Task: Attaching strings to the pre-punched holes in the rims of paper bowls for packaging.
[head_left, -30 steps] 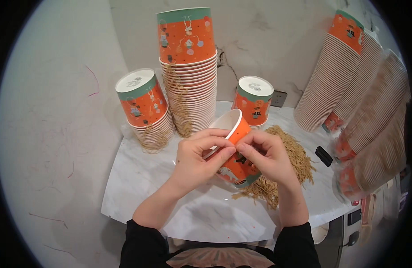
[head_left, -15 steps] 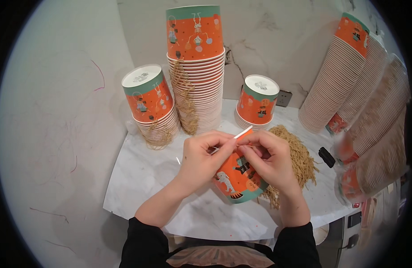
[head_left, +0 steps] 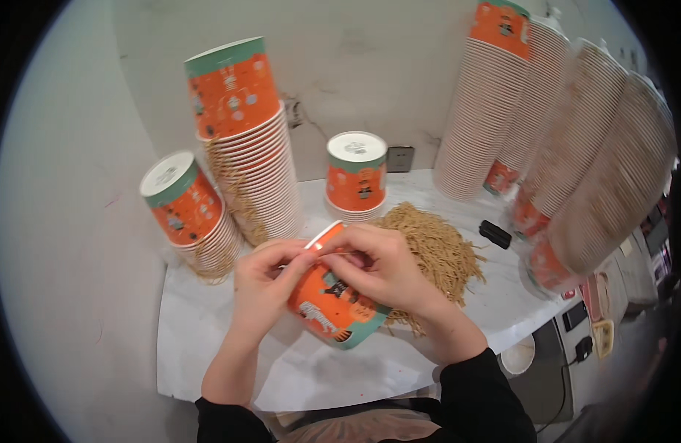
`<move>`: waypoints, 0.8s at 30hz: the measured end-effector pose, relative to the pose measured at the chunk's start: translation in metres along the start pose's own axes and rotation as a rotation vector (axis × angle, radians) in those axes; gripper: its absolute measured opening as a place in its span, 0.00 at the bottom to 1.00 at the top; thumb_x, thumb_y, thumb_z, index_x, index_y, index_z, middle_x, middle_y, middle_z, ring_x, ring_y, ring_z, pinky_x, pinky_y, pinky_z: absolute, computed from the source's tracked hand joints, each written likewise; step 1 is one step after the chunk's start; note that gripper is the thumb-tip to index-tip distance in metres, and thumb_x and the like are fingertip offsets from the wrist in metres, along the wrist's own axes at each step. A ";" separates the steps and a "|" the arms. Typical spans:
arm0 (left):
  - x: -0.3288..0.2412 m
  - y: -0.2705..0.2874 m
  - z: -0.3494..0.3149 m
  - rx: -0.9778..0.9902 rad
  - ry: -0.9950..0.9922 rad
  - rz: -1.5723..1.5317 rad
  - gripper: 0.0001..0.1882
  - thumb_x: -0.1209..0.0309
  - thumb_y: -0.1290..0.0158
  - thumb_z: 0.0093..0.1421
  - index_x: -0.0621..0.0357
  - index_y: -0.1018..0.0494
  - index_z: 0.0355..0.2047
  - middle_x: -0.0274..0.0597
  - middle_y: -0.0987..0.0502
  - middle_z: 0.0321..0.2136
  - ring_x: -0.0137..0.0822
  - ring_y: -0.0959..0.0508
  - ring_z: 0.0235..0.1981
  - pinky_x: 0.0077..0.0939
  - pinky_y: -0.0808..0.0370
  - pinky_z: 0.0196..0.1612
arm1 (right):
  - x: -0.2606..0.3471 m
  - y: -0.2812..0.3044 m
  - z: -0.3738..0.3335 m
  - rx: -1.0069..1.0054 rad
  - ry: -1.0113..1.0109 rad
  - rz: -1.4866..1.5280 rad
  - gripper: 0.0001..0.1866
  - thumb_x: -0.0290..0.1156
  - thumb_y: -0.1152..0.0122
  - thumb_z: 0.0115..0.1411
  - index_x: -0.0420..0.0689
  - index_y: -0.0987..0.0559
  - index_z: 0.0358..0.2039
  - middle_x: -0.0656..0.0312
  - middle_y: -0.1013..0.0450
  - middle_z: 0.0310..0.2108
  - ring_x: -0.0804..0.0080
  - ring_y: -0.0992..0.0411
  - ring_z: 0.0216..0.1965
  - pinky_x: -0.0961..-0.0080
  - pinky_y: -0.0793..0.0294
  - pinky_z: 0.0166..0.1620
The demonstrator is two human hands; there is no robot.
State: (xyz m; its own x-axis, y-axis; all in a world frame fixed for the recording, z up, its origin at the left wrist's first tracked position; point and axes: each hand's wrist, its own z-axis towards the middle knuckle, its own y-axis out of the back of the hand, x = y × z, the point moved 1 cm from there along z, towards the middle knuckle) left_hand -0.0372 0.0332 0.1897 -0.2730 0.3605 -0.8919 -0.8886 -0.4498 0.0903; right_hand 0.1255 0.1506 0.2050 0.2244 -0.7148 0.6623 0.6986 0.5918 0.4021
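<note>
An orange paper bucket (head_left: 333,319) with a green base band and cartoon figures hangs tilted between my hands, its white rim toward the upper left and its base toward me. My left hand (head_left: 265,284) is closed on the rim side, thumb and fingers pinching the wall. My right hand (head_left: 381,266) is closed too, its thumb and forefinger meeting the left fingertips just below the rim. Whether a cord lies between the fingertips is too small to tell. Beside my right hand lies a heap of tan twisted cords (head_left: 436,255).
Upside-down bucket stacks stand behind: a short left one (head_left: 182,199) and a tall one (head_left: 241,96), both draped with cords, and a low one (head_left: 357,177). More tall stacks (head_left: 481,111), some in clear plastic, line the right. A black object (head_left: 495,234) lies on the marbled table (head_left: 311,387).
The view has swung right, so the stacks and hands sit farther left. The bucket stays in both hands; my fingertips remain together near its rim.
</note>
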 end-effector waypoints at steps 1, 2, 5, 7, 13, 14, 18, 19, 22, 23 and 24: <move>0.001 0.001 0.001 0.004 -0.006 0.013 0.06 0.79 0.42 0.64 0.69 0.18 0.38 0.45 0.17 0.41 0.30 0.19 0.42 0.23 0.23 0.45 | 0.001 0.000 0.000 -0.026 0.018 0.007 0.08 0.23 0.34 0.60 0.42 0.17 0.41 0.65 0.27 0.27 0.81 0.35 0.23 0.80 0.36 0.26; 0.002 0.001 0.002 0.010 -0.012 0.025 0.06 0.79 0.42 0.64 0.69 0.18 0.38 0.45 0.17 0.41 0.31 0.19 0.42 0.23 0.23 0.46 | 0.000 0.001 -0.001 -0.029 0.015 -0.002 0.08 0.23 0.34 0.60 0.42 0.17 0.41 0.65 0.27 0.26 0.81 0.35 0.23 0.80 0.36 0.26; 0.003 -0.001 0.001 0.048 -0.008 -0.040 0.06 0.82 0.41 0.61 0.71 0.19 0.39 0.48 0.19 0.44 0.34 0.20 0.44 0.24 0.22 0.48 | -0.006 -0.002 -0.002 -0.063 0.050 -0.017 0.07 0.23 0.34 0.59 0.42 0.17 0.39 0.64 0.27 0.26 0.78 0.34 0.22 0.78 0.34 0.26; 0.003 -0.001 0.001 0.047 0.006 -0.061 0.06 0.84 0.40 0.60 0.72 0.19 0.38 0.49 0.20 0.45 0.33 0.20 0.44 0.24 0.22 0.47 | -0.005 0.000 -0.002 -0.049 0.057 -0.007 0.07 0.23 0.35 0.59 0.41 0.17 0.39 0.63 0.26 0.27 0.76 0.32 0.22 0.77 0.32 0.27; 0.008 0.000 -0.004 0.035 0.008 -0.042 0.05 0.81 0.42 0.64 0.72 0.20 0.39 0.48 0.20 0.45 0.30 0.21 0.43 0.22 0.23 0.47 | -0.007 0.002 -0.003 -0.041 0.112 -0.038 0.06 0.24 0.35 0.60 0.41 0.17 0.39 0.61 0.24 0.30 0.74 0.29 0.23 0.76 0.29 0.27; 0.007 0.000 -0.004 0.041 0.004 -0.035 0.06 0.80 0.44 0.65 0.72 0.20 0.39 0.48 0.20 0.45 0.30 0.21 0.43 0.22 0.23 0.47 | -0.007 0.002 -0.004 -0.042 0.113 -0.032 0.06 0.24 0.35 0.60 0.41 0.17 0.39 0.61 0.24 0.30 0.74 0.29 0.23 0.76 0.29 0.27; 0.004 -0.006 -0.004 0.047 -0.072 0.042 0.08 0.78 0.47 0.68 0.72 0.20 0.40 0.48 0.20 0.45 0.29 0.21 0.43 0.22 0.23 0.47 | -0.007 0.004 -0.007 -0.039 0.114 -0.040 0.07 0.25 0.34 0.60 0.42 0.17 0.40 0.61 0.23 0.30 0.73 0.27 0.24 0.77 0.27 0.28; 0.004 -0.006 -0.005 0.038 -0.073 0.046 0.08 0.78 0.47 0.68 0.72 0.20 0.40 0.48 0.20 0.45 0.29 0.21 0.43 0.22 0.23 0.47 | -0.006 0.004 -0.007 -0.048 0.117 -0.065 0.07 0.25 0.34 0.61 0.42 0.17 0.40 0.61 0.22 0.30 0.73 0.26 0.24 0.78 0.27 0.29; 0.003 -0.007 -0.007 0.056 -0.083 0.033 0.07 0.78 0.46 0.68 0.72 0.20 0.40 0.48 0.20 0.46 0.29 0.21 0.43 0.22 0.23 0.47 | -0.003 0.004 -0.008 -0.047 0.120 -0.088 0.07 0.25 0.34 0.61 0.42 0.17 0.40 0.61 0.22 0.31 0.73 0.25 0.24 0.78 0.26 0.29; 0.001 -0.007 -0.008 0.048 -0.085 0.034 0.07 0.78 0.46 0.68 0.72 0.20 0.40 0.48 0.20 0.46 0.29 0.21 0.43 0.22 0.23 0.47 | -0.003 0.002 -0.008 -0.040 0.125 -0.086 0.07 0.25 0.34 0.61 0.42 0.17 0.40 0.61 0.22 0.31 0.73 0.25 0.24 0.78 0.26 0.29; -0.001 -0.008 -0.008 0.051 -0.068 0.026 0.07 0.79 0.46 0.67 0.71 0.20 0.40 0.48 0.20 0.46 0.29 0.21 0.43 0.22 0.23 0.47 | -0.005 0.001 -0.009 -0.046 0.124 -0.094 0.07 0.25 0.34 0.61 0.42 0.17 0.40 0.61 0.22 0.31 0.73 0.25 0.24 0.78 0.26 0.29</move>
State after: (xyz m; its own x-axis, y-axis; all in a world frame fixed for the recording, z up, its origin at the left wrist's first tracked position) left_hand -0.0272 0.0298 0.1859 -0.3193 0.4042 -0.8571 -0.8978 -0.4185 0.1371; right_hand 0.1309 0.1515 0.1963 0.2370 -0.8085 0.5386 0.7502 0.5046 0.4273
